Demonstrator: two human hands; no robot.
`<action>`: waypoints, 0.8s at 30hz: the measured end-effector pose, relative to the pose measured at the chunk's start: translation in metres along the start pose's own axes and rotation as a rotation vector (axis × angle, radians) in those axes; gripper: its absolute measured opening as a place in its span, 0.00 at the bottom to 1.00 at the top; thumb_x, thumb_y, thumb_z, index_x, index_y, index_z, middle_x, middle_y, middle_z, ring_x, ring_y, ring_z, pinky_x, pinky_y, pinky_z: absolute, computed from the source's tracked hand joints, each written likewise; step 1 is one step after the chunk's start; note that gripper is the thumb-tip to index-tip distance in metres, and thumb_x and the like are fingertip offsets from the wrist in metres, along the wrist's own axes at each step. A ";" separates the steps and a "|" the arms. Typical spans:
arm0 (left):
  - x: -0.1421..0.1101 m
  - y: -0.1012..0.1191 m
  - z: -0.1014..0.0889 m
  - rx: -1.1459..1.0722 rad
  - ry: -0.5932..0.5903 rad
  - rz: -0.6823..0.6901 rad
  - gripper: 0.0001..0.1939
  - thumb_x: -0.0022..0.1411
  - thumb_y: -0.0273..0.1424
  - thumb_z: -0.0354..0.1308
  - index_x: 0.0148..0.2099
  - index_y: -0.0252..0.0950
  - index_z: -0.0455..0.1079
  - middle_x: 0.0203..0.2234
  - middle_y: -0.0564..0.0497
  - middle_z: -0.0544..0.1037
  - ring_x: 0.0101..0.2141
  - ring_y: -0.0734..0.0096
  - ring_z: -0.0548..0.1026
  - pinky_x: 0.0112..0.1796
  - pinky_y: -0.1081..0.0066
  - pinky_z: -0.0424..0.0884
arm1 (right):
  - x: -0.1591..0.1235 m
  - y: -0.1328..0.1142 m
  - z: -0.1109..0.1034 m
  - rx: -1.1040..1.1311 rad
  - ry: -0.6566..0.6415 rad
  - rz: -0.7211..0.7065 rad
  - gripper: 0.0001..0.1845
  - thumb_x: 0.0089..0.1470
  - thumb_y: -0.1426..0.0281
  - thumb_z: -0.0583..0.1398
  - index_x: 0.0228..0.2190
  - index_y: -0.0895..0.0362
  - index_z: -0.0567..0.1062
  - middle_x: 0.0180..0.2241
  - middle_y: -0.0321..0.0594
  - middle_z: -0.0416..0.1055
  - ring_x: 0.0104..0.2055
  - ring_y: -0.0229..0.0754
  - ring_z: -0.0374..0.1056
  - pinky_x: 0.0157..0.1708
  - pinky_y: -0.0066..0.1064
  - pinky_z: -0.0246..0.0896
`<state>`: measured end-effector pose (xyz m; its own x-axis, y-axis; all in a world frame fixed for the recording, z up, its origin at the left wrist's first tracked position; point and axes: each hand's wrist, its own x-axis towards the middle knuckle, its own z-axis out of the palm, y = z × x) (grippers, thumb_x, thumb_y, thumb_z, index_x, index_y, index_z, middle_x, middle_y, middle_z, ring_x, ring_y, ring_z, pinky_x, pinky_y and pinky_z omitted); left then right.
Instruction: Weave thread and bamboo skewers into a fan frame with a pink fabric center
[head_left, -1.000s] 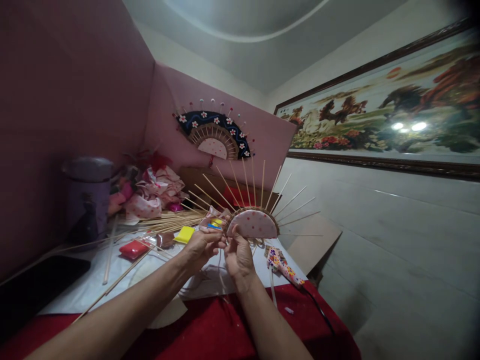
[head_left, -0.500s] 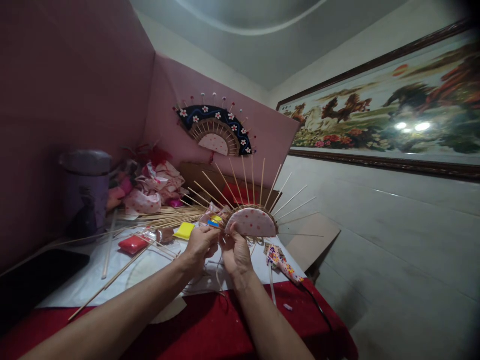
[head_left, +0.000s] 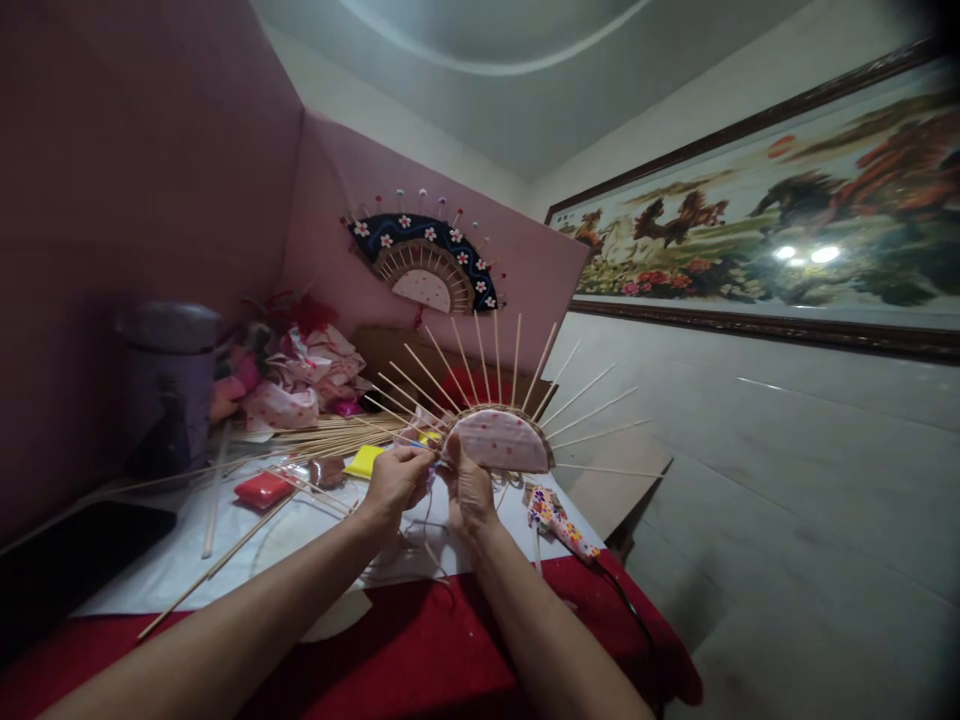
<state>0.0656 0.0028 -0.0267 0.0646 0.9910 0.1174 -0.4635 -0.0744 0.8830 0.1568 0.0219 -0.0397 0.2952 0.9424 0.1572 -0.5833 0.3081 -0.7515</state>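
A half-round fan base (head_left: 499, 442), covered in pale pink dotted cloth, stands upright with thin wooden sticks (head_left: 517, 355) spreading from its brown woven rim. At its lower left corner my right hand (head_left: 471, 492) grips it, thumb on the cloth face and fingers behind. Close beside, my left hand (head_left: 397, 485) is closed in a pinch near the lowest left sticks. A thin cord (head_left: 428, 535) hangs between the hands and appears to run up to the left fingertips; the exact hold is partly hidden.
A flower-patterned glue gun (head_left: 559, 522) with a black cable lies right. Loose sticks (head_left: 352, 437), a red packet (head_left: 264, 489), a yellow packet (head_left: 365, 461), a dark phone-like slab (head_left: 97, 540) and a purple flask (head_left: 171, 400) are left. A finished fan (head_left: 427, 260) hangs behind.
My left hand has shifted slightly and stays pinched by the rim. The fan base has turned a little, its right sticks tilting lower. The hanging cord has swung; the camera view moved slightly.
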 end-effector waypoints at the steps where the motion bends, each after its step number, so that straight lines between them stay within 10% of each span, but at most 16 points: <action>1: 0.002 0.000 -0.001 0.025 0.020 0.023 0.13 0.38 0.36 0.64 0.19 0.33 0.64 0.07 0.62 0.57 0.09 0.86 0.52 0.13 0.80 0.45 | 0.002 -0.001 0.003 -0.031 -0.023 -0.033 0.21 0.26 0.67 0.73 0.26 0.60 0.74 0.24 0.34 0.74 0.25 0.35 0.66 0.22 0.24 0.58; 8: 0.020 -0.006 -0.017 0.362 0.100 0.290 0.11 0.44 0.36 0.60 0.20 0.33 0.70 0.09 0.56 0.65 0.12 0.78 0.60 0.16 0.76 0.53 | 0.016 0.005 0.005 -0.088 -0.135 -0.077 0.19 0.27 0.65 0.73 0.22 0.61 0.74 0.21 0.34 0.73 0.23 0.34 0.67 0.22 0.24 0.60; 18: 0.012 0.011 -0.025 1.586 0.070 0.571 0.14 0.60 0.34 0.50 0.34 0.39 0.77 0.30 0.45 0.79 0.32 0.62 0.74 0.31 0.68 0.61 | 0.017 0.009 -0.014 0.049 -0.114 0.011 0.23 0.27 0.62 0.73 0.25 0.60 0.73 0.21 0.36 0.75 0.22 0.38 0.71 0.28 0.31 0.70; 24: 0.029 0.034 -0.049 1.734 0.174 0.625 0.14 0.60 0.36 0.50 0.34 0.39 0.77 0.30 0.43 0.77 0.33 0.59 0.73 0.29 0.67 0.61 | 0.018 0.004 -0.016 0.022 -0.129 0.019 0.23 0.30 0.59 0.72 0.25 0.61 0.72 0.19 0.36 0.74 0.20 0.38 0.70 0.22 0.28 0.69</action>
<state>0.0088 0.0343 -0.0157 0.1292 0.7683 0.6269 0.9405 -0.2953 0.1681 0.1719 0.0383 -0.0498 0.1849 0.9564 0.2259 -0.6046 0.2920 -0.7410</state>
